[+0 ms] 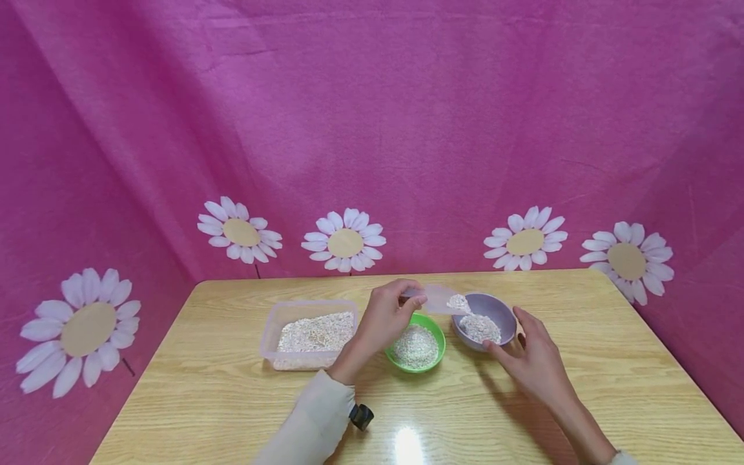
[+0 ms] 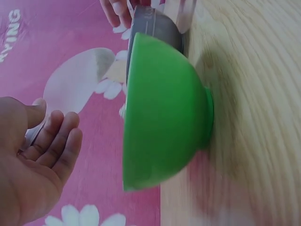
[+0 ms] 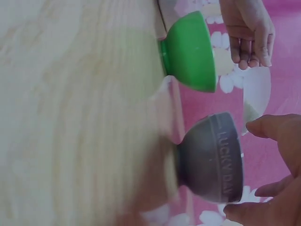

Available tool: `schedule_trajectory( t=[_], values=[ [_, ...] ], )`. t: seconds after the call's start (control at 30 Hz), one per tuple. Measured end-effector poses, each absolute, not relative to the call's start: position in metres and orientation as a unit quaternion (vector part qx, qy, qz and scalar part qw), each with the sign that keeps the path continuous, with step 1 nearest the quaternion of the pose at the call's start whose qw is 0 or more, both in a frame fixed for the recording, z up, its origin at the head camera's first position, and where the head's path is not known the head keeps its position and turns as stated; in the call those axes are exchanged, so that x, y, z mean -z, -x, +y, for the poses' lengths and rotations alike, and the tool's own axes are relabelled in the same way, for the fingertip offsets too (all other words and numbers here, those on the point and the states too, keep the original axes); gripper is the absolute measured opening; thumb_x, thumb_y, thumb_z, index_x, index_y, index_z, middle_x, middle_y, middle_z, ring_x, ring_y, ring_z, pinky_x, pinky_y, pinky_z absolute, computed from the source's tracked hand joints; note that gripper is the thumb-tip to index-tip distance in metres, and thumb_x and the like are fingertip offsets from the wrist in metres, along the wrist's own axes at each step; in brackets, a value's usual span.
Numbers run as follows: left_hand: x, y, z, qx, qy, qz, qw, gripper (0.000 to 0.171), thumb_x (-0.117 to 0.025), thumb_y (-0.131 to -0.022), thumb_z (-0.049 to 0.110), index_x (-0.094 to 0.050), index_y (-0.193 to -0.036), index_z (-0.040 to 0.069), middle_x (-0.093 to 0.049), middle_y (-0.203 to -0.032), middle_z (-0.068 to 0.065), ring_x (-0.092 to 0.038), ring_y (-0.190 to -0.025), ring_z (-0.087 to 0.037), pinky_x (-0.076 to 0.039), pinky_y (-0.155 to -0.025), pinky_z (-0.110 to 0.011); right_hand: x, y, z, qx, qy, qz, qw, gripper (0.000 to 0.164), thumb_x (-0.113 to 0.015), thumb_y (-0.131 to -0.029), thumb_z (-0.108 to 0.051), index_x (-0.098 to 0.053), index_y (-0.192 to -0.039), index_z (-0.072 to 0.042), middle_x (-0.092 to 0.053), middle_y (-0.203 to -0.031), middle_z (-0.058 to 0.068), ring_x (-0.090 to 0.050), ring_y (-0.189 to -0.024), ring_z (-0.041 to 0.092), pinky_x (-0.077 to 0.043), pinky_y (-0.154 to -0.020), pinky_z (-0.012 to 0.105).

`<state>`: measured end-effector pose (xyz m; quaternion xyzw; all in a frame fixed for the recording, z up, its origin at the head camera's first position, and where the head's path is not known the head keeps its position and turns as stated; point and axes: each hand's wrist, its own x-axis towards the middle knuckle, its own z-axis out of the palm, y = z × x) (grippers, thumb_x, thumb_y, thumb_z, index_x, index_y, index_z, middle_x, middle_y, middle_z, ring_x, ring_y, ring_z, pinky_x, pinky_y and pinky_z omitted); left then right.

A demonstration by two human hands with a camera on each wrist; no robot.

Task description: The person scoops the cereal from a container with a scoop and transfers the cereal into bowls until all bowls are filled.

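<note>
In the head view my left hand (image 1: 391,311) pinches the handle of a translucent plastic scoop (image 1: 437,299). Pale flakes, like rolled oats (image 1: 458,302), lie at the scoop's tip, which is over the rim of the purple-grey bowl (image 1: 491,305). More flakes are heaped inside that bowl. My right hand (image 1: 537,361) is spread around the bowl's right side, thumb and forefinger right at the rim. The right wrist view shows the bowl's outside (image 3: 211,160) with raised lettering. Below my left hand stands a green bowl (image 1: 440,352), filled with similar flakes.
A clear rectangular container (image 1: 268,336) of flakes stands left of the green bowl on the wooden table (image 1: 221,400). Behind the table hangs a pink cloth (image 1: 372,129) with large white flowers. A dark band (image 1: 361,416) is around my left wrist.
</note>
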<state>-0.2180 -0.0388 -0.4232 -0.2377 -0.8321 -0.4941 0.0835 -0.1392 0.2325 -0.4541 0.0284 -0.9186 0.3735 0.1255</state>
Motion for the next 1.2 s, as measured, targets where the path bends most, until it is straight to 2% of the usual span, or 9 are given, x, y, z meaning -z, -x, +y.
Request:
schedule_trajectory(
  t=[0.13, 0.27, 0.53, 0.7, 0.9, 1.2],
  values=[
    [0.421, 0.22, -0.028, 0.466, 0.245, -0.847, 0.072, 0.019, -0.07, -0.105, 0.015, -0.075, -0.12, 0.004, -0.079, -0.11, -0.01, -0.074, -0.092, -0.015, -0.059, -0.082, -0.023, 0.46, 0.142, 0.233, -0.403, -0.015, -0.912, 0.082, 0.092, -0.084, -0.095, -0.023, -0.031, -0.157, 0.02, -0.043, -0.153, 0.042, -0.049, -0.143, 0.059, -0.048, -0.111, 0.054],
    [0.418, 0.221, -0.021, 0.424, 0.263, -0.864, 0.069, 0.02, -0.069, -0.106, 0.018, -0.075, -0.12, 0.005, -0.079, -0.113, -0.008, -0.071, -0.093, -0.013, -0.058, -0.082, -0.022, 0.464, 0.145, 0.233, -0.427, -0.008, -0.902, 0.061, 0.094, -0.084, -0.095, -0.022, -0.028, -0.158, 0.02, -0.041, -0.153, 0.043, -0.05, -0.142, 0.058, -0.05, -0.108, 0.047],
    [0.406, 0.221, -0.013, 0.322, 0.316, -0.888, 0.089, 0.02, -0.066, -0.108, 0.023, -0.075, -0.118, 0.008, -0.077, -0.109, -0.002, -0.069, -0.092, -0.008, -0.056, -0.083, -0.019, 0.466, 0.148, 0.235, -0.422, 0.002, -0.905, 0.047, 0.097, -0.084, -0.096, -0.026, -0.025, -0.159, 0.02, -0.04, -0.153, 0.044, -0.051, -0.141, 0.058, -0.051, -0.107, 0.048],
    [0.392, 0.219, -0.012, 0.288, 0.338, -0.89, 0.109, 0.021, -0.065, -0.109, 0.024, -0.075, -0.116, 0.007, -0.077, -0.109, -0.004, -0.07, -0.092, -0.012, -0.057, -0.082, -0.021, 0.467, 0.15, 0.236, -0.42, 0.001, -0.906, 0.043, 0.099, -0.083, -0.096, -0.028, -0.024, -0.16, 0.019, -0.04, -0.154, 0.044, -0.05, -0.142, 0.058, -0.051, -0.108, 0.049],
    [0.382, 0.218, -0.014, 0.286, 0.34, -0.888, 0.119, 0.022, -0.066, -0.109, 0.023, -0.075, -0.119, 0.007, -0.077, -0.113, -0.005, -0.072, -0.097, -0.013, -0.058, -0.085, -0.021, 0.467, 0.15, 0.237, -0.421, 0.0, -0.906, 0.044, 0.099, -0.083, -0.097, -0.028, -0.024, -0.16, 0.019, -0.039, -0.155, 0.043, -0.05, -0.142, 0.058, -0.051, -0.107, 0.049],
    [0.389, 0.213, -0.02, 0.321, 0.326, -0.883, 0.107, 0.021, -0.066, -0.109, 0.022, -0.075, -0.12, 0.006, -0.077, -0.112, -0.006, -0.07, -0.092, -0.013, -0.056, -0.081, -0.02, 0.467, 0.149, 0.236, -0.42, 0.001, -0.906, 0.043, 0.099, -0.084, -0.096, -0.027, -0.024, -0.16, 0.019, -0.038, -0.156, 0.044, -0.049, -0.142, 0.058, -0.051, -0.108, 0.05]
  ],
)
